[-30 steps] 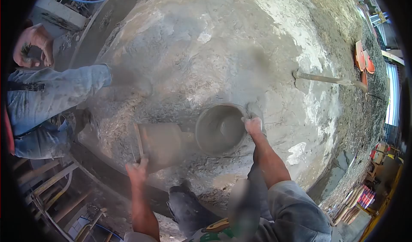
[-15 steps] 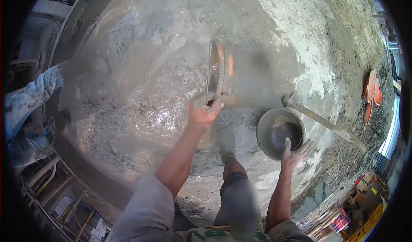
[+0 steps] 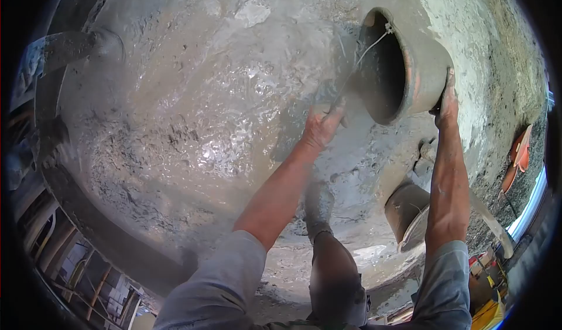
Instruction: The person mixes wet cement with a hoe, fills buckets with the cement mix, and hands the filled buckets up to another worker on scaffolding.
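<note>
Bucket (image 3: 430, 66) is up at far right over the wet mix (image 3: 234, 90), tilted on its side, mouth facing left. Left hand (image 3: 325, 125) looks clamped on the wire handle (image 3: 367, 52), which runs from the rim; fingertips blurred. Right hand (image 3: 448, 98) sits against the base, fingers along the bottom edge; can't tell if it's clamped or just bracing. Hands well apart, bucket's base end on the right one.

Step looks like tipping the bucket out onto the mix. Inside is dark, can't tell if anything's left or pouring. Next move likely calls for lifting the base with the right hand and steadying the mouth by the handle, so contents run left, clear of the wearer's leg (image 3: 333, 265).

Second bucket (image 3: 405, 207) at near right, seems tipped too, partly behind the right forearm, no hand on it. Wooden tool handle (image 3: 492, 224) just right of that forearm. Another person's leg (image 3: 70, 49) at far left, well apart.
</note>
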`<state>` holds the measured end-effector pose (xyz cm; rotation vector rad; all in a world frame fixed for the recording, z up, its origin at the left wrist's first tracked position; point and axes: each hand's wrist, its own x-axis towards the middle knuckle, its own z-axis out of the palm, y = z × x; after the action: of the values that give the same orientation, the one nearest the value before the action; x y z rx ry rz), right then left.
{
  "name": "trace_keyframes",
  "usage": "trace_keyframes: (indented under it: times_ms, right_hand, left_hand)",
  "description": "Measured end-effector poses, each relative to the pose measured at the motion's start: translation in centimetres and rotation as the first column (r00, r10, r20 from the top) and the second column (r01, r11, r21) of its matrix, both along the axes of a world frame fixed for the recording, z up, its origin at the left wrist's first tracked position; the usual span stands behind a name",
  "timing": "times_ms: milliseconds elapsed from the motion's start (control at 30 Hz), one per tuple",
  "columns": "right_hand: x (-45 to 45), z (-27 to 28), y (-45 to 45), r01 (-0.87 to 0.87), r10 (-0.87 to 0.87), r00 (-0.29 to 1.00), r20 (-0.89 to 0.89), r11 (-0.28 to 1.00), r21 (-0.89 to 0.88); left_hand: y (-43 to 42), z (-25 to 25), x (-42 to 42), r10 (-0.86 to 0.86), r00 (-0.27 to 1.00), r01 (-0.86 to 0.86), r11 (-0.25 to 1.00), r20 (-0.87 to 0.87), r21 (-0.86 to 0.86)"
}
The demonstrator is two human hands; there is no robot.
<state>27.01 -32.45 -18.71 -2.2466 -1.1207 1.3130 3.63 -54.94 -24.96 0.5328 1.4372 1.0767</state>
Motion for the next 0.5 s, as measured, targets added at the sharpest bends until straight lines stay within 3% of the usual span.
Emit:
trace_keyframes:
  times_ms: [100,200,233,267,300,367,433,467,500]
  right_hand:
    - [-5.3,-1.6,-7.5,0.121,-0.083,0.971,-0.226,0.980,0.161]
    - [-11.2,-5.2,-12.9,-0.018,0.034,0.999,-0.036,0.927,0.375]
    - [-13.9,-3.9,-13.6,-0.052,0.088,0.991,-0.104,0.950,0.307]
    - [-16.6,-2.2,-14.7,-0.093,0.133,0.976,-0.172,0.970,0.225]
    - [-18.8,-1.3,-16.1,-0.137,0.170,0.957,-0.234,0.979,0.150]
    - [-22.1,-1.7,-19.4,-0.189,0.233,0.935,-0.268,0.966,0.179]
    - [-24.9,-3.2,-24.8,-0.159,0.210,0.912,-0.352,0.973,0.167]
    - [-26.3,-4.3,-27.6,-0.148,0.191,0.893,-0.407,0.980,0.135]
    - [-28.3,-5.0,-31.1,-0.154,0.214,0.888,-0.406,0.972,0.176]
  left_hand:
    - [-5.1,-3.1,-3.1,0.167,0.980,-0.187,0.959,-0.106,-0.213]
    - [-14.9,-6.8,-6.6,0.335,0.937,-0.298,0.915,0.101,-0.271]
    - [-18.3,-8.8,-7.0,0.255,0.952,-0.264,0.964,-0.169,-0.029]
    - [-22.5,-10.7,-7.1,0.216,0.873,-0.152,0.972,-0.438,0.177]
    - [-26.3,-11.8,-7.2,0.223,0.714,0.022,0.940,-0.664,0.339]
    - [-31.5,-12.4,-8.6,0.215,0.874,-0.091,0.953,-0.436,0.288]
    - [-37.7,-9.5,-11.1,0.235,0.916,-0.165,0.960,-0.327,0.227]
    - [-40.2,-6.7,-14.3,0.254,0.898,-0.181,0.958,-0.359,0.223]
    - [-42.7,-5.5,-17.5,0.267,0.803,-0.080,0.934,-0.533,0.347]
